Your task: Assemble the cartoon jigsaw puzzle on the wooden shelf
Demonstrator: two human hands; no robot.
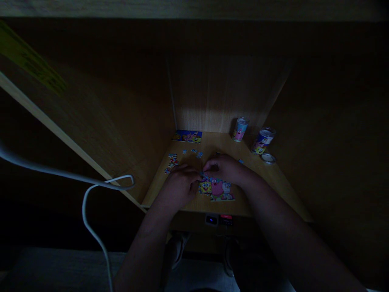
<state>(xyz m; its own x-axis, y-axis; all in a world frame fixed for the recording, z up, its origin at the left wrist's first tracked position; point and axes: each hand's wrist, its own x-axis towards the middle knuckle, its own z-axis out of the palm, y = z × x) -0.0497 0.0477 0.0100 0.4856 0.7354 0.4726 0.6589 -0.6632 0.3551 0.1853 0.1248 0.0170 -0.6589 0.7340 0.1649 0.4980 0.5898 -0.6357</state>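
Note:
A partly assembled jigsaw puzzle [216, 189] with cartoon characters lies on the wooden desk [231, 207], close to its front edge. My left hand [179, 186] rests against the puzzle's left side, and my right hand [220, 168] sits over its top edge. The fingertips of both hands meet near a blue-edged corner. In this dim light, I cannot tell whether either hand holds a piece. A small cluster of loose pieces [172, 162] lies left of my left hand, and a few more [194, 152] are scattered above my hands.
A picture card [187, 136] lies against the back wall. Two printed cans [240, 129] [263, 140] and a round metal lid [268, 158] stand at the back right. Wooden panels enclose the desk, a white cable [91, 190] hangs at left, and sockets [219, 220] sit below the front edge.

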